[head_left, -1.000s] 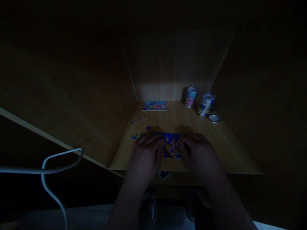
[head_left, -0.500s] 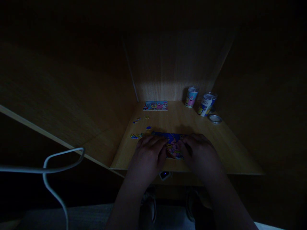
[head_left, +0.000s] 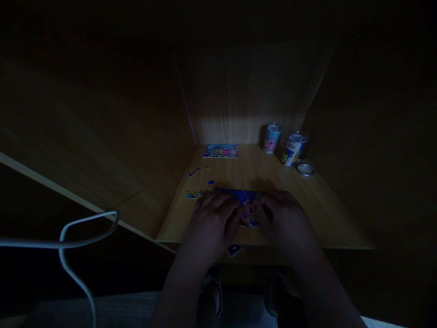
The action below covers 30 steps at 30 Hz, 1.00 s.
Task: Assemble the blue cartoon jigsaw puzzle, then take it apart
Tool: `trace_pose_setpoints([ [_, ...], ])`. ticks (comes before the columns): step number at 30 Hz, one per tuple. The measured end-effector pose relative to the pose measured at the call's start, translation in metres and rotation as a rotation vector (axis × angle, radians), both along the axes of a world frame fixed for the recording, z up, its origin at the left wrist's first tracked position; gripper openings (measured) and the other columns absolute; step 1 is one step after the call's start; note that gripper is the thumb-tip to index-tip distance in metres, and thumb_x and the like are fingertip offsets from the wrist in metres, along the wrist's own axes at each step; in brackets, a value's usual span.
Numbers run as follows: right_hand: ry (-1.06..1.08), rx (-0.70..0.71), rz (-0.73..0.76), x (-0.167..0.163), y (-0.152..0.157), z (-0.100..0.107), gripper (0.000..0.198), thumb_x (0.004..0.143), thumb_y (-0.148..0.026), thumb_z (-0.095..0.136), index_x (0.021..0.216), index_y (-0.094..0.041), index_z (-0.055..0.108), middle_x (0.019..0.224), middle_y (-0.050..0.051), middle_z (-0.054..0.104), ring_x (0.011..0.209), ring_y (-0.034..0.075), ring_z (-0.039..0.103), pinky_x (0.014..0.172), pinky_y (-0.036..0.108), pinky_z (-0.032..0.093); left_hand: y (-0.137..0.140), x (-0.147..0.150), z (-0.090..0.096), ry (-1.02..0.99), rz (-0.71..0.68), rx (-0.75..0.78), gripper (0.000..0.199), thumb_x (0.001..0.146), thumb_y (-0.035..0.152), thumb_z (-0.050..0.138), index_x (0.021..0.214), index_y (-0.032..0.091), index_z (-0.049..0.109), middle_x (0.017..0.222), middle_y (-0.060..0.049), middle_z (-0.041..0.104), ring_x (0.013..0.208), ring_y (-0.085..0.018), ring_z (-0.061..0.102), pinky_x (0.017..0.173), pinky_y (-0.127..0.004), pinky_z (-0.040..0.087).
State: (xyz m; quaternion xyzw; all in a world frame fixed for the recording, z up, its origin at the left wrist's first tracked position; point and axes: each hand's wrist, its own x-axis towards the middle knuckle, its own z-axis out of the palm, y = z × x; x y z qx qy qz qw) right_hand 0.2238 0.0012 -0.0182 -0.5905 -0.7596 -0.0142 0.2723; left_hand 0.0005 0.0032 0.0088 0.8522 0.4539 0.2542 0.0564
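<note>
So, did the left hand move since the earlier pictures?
Yes. The left hand has moved slightly right, closer to the right hand, judged against the pink-and-blue can standing near the back of the shelf.

Light dim; top nearly black. Wood-grained back wall [head_left: 247, 91], palest low down. Brown left panel [head_left: 102, 146], lighter front edge [head_left: 51, 185] running diagonally. Right panel [head_left: 372, 150] mostly lost in shadow. Light-brown wooden shelf [head_left: 324, 216] between. Greyish floor [head_left: 249, 314] below.
</note>
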Motion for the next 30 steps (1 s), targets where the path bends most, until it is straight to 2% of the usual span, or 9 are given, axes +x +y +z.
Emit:
trace_pose_setpoints([
  [7,0.015,-0.011,0.008,0.0004,-0.0006,0.0008,0.023,0.110,-0.035,0.057,0.095,-0.025,0.071,0.097,0.009,0.075,0.097,0.028,0.067,0.088,0.042,0.051,-0.0001,-0.0018,-0.0015,0.009,-0.010,0.003,0.026,0.106,0.026,0.068,0.131,0.030,0.077,0.137,-0.006,0.076,0.130,-0.030,0.068,0.123,-0.061,0.050],
  [23,0.007,-0.020,-0.001,-0.0008,-0.0018,0.0017,0.024,0.111,-0.034,0.057,0.096,-0.023,0.072,0.097,0.009,0.074,0.098,0.028,0.066,0.088,0.042,0.050,0.0004,-0.0043,-0.0076,0.037,-0.048,0.013,0.035,0.112,0.023,0.057,0.142,0.027,0.074,0.146,-0.004,0.076,0.139,-0.028,0.064,0.124,-0.058,0.049],
  [30,0.015,-0.010,0.014,0.0010,0.0006,-0.0026,0.024,0.110,-0.034,0.057,0.093,-0.024,0.070,0.095,0.009,0.073,0.098,0.028,0.066,0.090,0.042,0.050,-0.0010,-0.0037,-0.0037,0.043,-0.072,0.004,0.036,0.113,0.027,0.056,0.146,0.026,0.071,0.147,-0.006,0.075,0.140,-0.028,0.064,0.126,-0.056,0.048],
])
